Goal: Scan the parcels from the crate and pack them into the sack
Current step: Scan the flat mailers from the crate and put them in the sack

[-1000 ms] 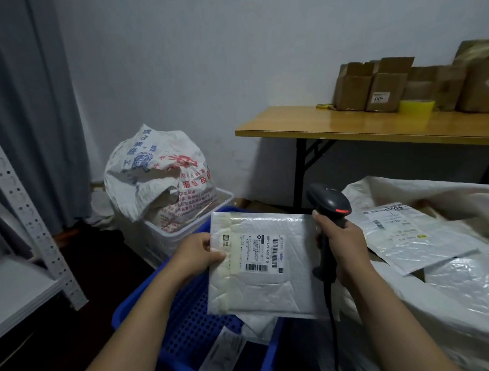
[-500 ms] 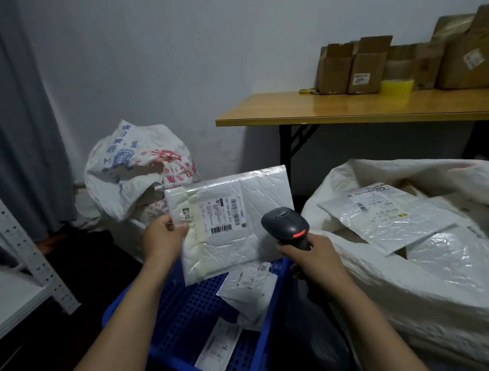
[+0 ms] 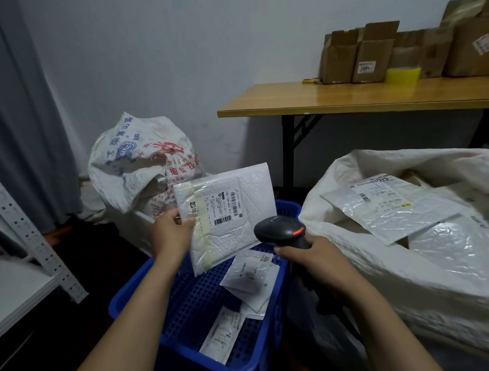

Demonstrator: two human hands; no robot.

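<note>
By the left hand (image 3: 169,234), centre-left, a white padded mailer parcel (image 3: 240,210) is pinched above the blue perforated plastic crate (image 3: 187,305). The black handheld scanner (image 3: 279,232), gripped in the right hand (image 3: 318,256), should be squared to the label barcode (image 3: 223,220), seemingly off-axis; the white woven sack (image 3: 410,284) lies right.

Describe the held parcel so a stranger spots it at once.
Find the blue crate low in the middle. Above it, the left hand grips a white padded parcel. Unlike the parcels lying in the crate, it is held up, label showing.
</note>
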